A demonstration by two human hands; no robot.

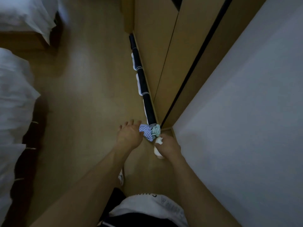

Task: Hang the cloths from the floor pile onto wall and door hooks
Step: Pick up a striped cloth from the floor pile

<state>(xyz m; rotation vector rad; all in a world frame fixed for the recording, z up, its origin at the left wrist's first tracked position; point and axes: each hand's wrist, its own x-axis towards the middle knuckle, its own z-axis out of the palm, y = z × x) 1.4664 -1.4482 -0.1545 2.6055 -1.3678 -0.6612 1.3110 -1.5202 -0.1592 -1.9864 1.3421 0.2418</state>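
**Both hands down at the cloth pile by the wardrobe corner**

Nearest the camera, at the bottom edge, is the person's white top (147,208) over dark shorts, with both bare forearms reaching forward and down toward the floor. A light shoe (121,177) shows just beside the left forearm.

The left hand (129,136) is spread, its fingers straight and fanned over the wooden floor (85,104), and its thumb side touches the blue-and-white striped cloth (146,131); it grips nothing. The right hand (168,148) has its fingers curled round a white cloth (157,145), which bulges out from the fist toward the left.

The striped cloth lies bunched on the floor, touching a pale green cloth (155,129) crumpled just to its right. Both sit at the near end of a long dark mat with white edging (141,76), which runs away from the camera along the foot of the wooden wardrobe doors (155,46). The little pile rests right where the wardrobe meets the corner of a plain pale wall (246,104) on the right.

On the left, well apart from the cloths, white bedding (14,95) hangs over the side of a bed, with another white-covered bed (27,15) farther off at the top left
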